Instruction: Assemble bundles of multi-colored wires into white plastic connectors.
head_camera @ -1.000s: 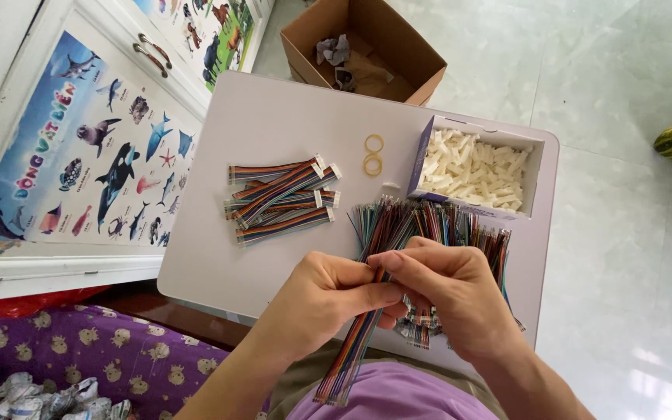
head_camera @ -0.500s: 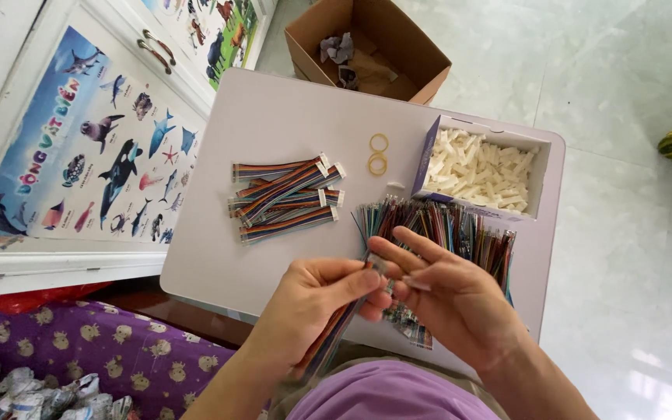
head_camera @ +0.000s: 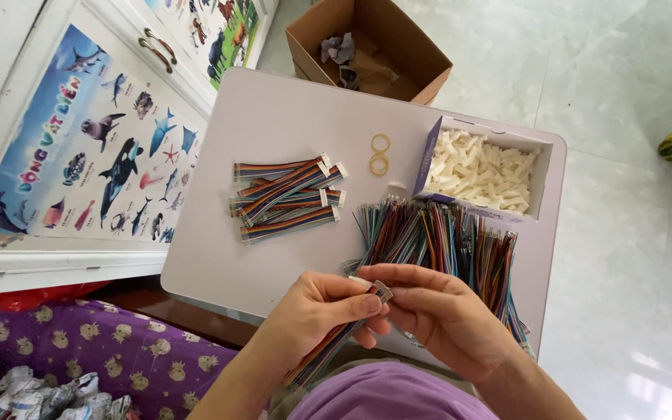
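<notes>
Now both hands' grip (head_camera: 379, 299) around one rainbow-striped ribbon cable (head_camera: 328, 350), white-tipped.

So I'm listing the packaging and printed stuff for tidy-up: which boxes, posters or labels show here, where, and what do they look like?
Small open carton: table's far right, white and purple, full of white plastic pieces.
Brown cardboard box: on the floor beyond the table, open, crumpled bits inside.
Sea-animal poster: left, on a white cabinet door, blue.
Second animal poster: further along, green.

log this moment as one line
left hand: grips ribbon cable | right hand: pinches its connector | table: finished cables, loose wires, box of plugs
</notes>
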